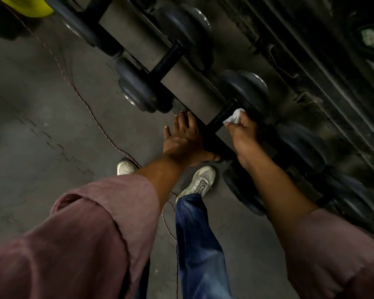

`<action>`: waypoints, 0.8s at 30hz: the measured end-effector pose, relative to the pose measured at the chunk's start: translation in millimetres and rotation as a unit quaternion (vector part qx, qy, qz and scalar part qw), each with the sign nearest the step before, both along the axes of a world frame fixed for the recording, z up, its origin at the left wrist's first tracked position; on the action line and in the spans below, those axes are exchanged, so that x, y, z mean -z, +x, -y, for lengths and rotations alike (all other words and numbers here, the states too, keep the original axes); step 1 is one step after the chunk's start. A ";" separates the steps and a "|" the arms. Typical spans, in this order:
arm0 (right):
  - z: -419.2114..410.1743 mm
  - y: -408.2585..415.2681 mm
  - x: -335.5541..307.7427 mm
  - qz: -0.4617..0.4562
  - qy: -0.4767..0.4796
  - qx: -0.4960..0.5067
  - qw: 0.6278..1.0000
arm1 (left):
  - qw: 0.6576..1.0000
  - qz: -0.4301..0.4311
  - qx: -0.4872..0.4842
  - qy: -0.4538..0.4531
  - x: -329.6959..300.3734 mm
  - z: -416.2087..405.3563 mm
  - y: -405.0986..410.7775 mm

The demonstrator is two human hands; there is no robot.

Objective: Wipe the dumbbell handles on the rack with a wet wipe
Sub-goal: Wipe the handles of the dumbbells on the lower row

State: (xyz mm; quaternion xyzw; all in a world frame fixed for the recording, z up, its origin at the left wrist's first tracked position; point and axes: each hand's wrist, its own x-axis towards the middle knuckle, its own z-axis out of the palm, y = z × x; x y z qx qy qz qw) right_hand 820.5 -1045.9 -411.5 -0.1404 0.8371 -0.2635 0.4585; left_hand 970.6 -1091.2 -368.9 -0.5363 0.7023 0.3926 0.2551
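A dark rack [190,91] runs diagonally from upper left to lower right with several black dumbbells on it. My right hand [244,134] pinches a crumpled white wet wipe [233,118] and holds it against the black handle [221,118] of a dumbbell, next to its round head [248,89]. My left hand [185,137] lies with straight fingers on the rack's front edge, just left of that handle. Another dumbbell handle [168,59] shows higher up the rack.
A red-and-white cord [91,108] trails over the grey floor left of the rack. My white shoes [200,182] stand close to the rack's base. A yellow object [30,6] sits at the top left. Dark machine parts fill the right side.
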 end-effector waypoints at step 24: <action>-10.2 7.2 10.4 0.155 0.074 0.039 0.984 | 1.000 0.011 0.020 -0.021 3.6 -1.0 0.7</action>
